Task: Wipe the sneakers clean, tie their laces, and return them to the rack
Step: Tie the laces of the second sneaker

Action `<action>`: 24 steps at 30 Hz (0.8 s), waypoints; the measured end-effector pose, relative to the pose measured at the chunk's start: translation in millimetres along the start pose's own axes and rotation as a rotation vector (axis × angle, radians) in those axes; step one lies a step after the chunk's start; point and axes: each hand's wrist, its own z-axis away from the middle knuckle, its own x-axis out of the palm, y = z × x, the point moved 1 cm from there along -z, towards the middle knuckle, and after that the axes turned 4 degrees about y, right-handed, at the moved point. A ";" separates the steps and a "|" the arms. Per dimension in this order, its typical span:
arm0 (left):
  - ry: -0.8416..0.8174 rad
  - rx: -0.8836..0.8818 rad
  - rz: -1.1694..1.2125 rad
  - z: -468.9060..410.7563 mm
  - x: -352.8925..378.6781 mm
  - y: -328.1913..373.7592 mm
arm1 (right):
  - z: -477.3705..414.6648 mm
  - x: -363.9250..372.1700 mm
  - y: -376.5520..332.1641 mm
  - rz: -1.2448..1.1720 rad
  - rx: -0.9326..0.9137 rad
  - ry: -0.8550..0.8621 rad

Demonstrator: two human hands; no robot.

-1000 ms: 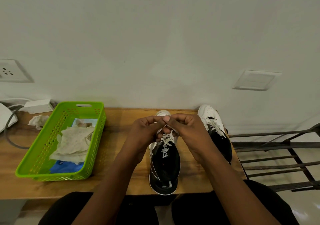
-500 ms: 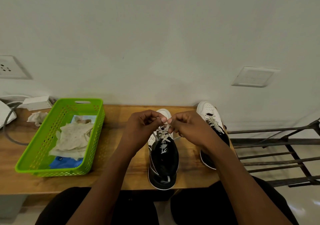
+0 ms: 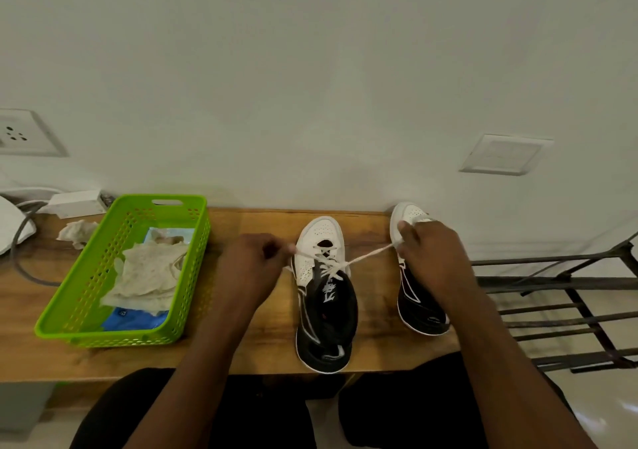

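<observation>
Two sneakers stand on the wooden bench (image 3: 241, 352), toes toward the wall: the near sneaker (image 3: 324, 296) is straight in front of the person, probably so both hands can work its laces evenly, and the second sneaker (image 3: 412, 276) waits just to its right, partly hidden behind the right hand. The lace (image 3: 366, 258) runs taut from the near sneaker's eyelets out to either side, which reads as the first crossing of a knot being drawn tight. The left hand (image 3: 252, 269) is closed, its fingertips pinched on one lace end just left of the shoe. The right hand (image 3: 431, 255) is also closed in a pinch on the other end, pulled out over the second sneaker; whether it touches that shoe cannot be told. Judging by this, tying is under way on the first shoe and no bow is formed yet. A green basket (image 3: 86, 296) at the left of the bench holds a crumpled cloth (image 3: 146, 276) over something blue, and another wad of cloth (image 3: 77, 232) lies behind it, set aside near the wall. The dark metal rack (image 3: 566, 289) stands just right of the bench, close enough for an easy return of the pair.
</observation>
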 end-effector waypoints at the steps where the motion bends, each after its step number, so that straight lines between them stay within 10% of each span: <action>1: 0.016 -0.052 -0.156 0.5 -5.5 -13.8 | -2.1 -2.4 16.1 0.089 0.088 -0.004; 11: -0.149 -0.155 -0.303 12.1 17.2 -28.2 | 2.5 1.2 12.7 0.081 0.195 0.130; 16: -0.335 -0.076 0.033 28.4 36.2 -6.6 | 21.8 22.3 -18.0 -0.087 -0.181 -0.495; 24: -0.243 0.014 -0.068 37.5 39.6 -1.1 | 28.8 31.1 -20.4 -0.244 0.021 -0.408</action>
